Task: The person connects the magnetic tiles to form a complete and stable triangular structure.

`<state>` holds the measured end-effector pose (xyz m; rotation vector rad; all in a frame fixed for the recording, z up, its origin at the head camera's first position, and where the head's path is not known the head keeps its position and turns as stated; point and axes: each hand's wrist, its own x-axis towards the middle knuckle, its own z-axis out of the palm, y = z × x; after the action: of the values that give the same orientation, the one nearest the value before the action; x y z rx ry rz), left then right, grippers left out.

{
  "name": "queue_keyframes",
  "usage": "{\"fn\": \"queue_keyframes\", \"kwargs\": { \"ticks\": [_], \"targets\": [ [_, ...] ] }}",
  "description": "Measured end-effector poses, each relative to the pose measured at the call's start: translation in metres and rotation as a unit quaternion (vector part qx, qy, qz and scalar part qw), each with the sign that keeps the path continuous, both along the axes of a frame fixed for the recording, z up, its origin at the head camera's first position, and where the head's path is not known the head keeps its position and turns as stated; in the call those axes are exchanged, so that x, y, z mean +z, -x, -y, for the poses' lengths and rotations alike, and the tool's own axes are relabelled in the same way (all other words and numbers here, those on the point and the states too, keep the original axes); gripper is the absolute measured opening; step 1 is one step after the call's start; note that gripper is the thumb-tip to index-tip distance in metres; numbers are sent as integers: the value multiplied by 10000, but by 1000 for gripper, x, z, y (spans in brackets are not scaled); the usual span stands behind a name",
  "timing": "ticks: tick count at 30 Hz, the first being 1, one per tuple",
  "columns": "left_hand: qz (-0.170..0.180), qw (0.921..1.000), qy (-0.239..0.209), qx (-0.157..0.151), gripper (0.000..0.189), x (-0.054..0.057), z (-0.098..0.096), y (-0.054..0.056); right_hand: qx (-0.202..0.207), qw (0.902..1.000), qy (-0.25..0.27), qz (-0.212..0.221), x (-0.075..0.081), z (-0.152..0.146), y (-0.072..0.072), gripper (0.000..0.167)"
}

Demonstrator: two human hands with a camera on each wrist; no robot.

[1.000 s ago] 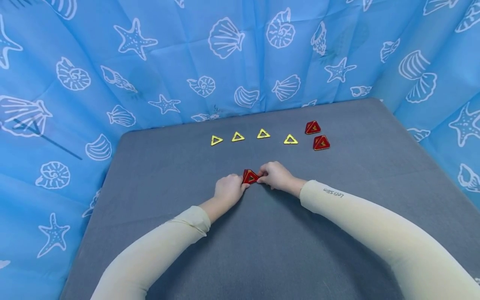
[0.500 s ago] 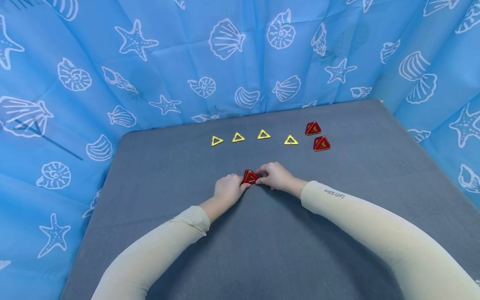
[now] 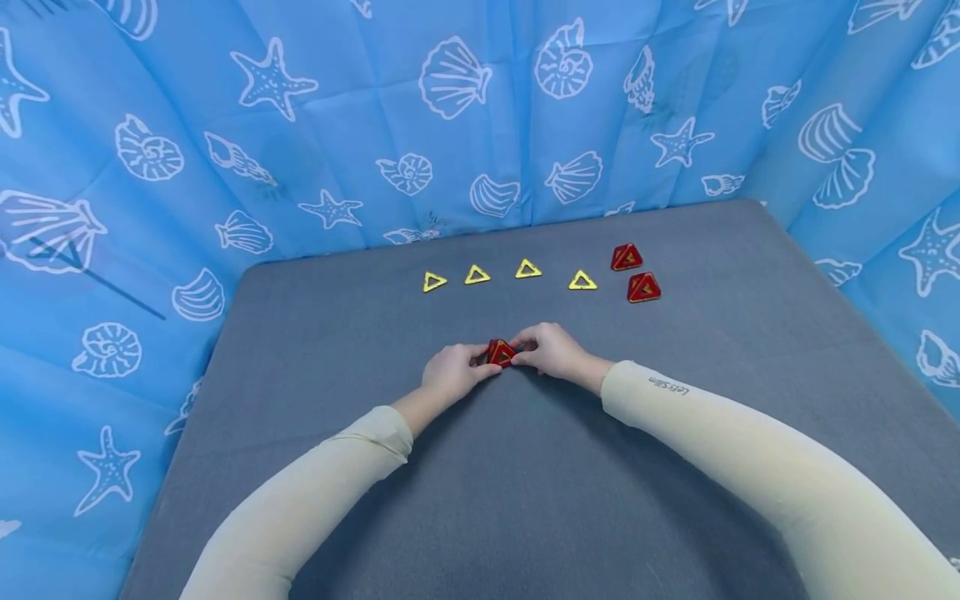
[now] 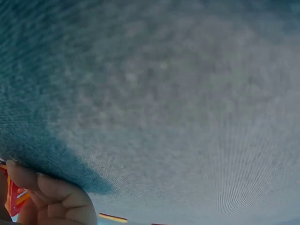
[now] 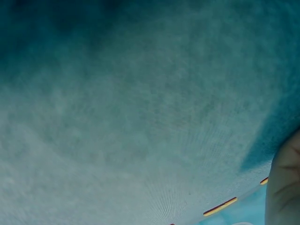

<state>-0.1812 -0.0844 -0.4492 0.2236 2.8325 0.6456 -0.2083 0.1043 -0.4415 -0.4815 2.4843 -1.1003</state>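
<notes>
Near the middle of the grey table, a small red triangular pyramid piece with gold-yellow edging stands between two hands. From its left side the left hand holds it, thumb along the front and fingers behind. The right hand pinches it at the right corner with thumb and fingertips. In the left wrist view the red and orange piece shows partly behind curled fingers. Only an edge of the right hand enters the right wrist view, its fingertips outside the picture.
Several flat yellow triangle frames lie in a row farther back on the grey table. Right of them sit two red triangular pieces, one in front of the other. A blue shell-print curtain surrounds the table's back and sides.
The left hand has shifted slightly left and loosened, with a gap now between its thumb and fingers. The right hand's fingertips have moved slightly left against the red piece.
</notes>
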Motion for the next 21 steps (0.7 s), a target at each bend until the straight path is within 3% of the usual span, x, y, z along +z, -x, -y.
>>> {"fn": "queue_keyframes", "kwargs": {
  "ticks": [5, 14, 21],
  "targets": [
    [-24, 10000, -63, -29, 51, -1, 2, 0, -10, 10000, 60, -30, 0, 0, 0, 23],
    [94, 9998, -150, 30, 47, 1, 2, 1, 146, 9985, -120, -518, -2, 1, 2, 23],
    [157, 9985, -504, -135, 44, 3, 6, -7, 312, 9979, -102, -563, -1, -2, -6, 20]
  ]
}}
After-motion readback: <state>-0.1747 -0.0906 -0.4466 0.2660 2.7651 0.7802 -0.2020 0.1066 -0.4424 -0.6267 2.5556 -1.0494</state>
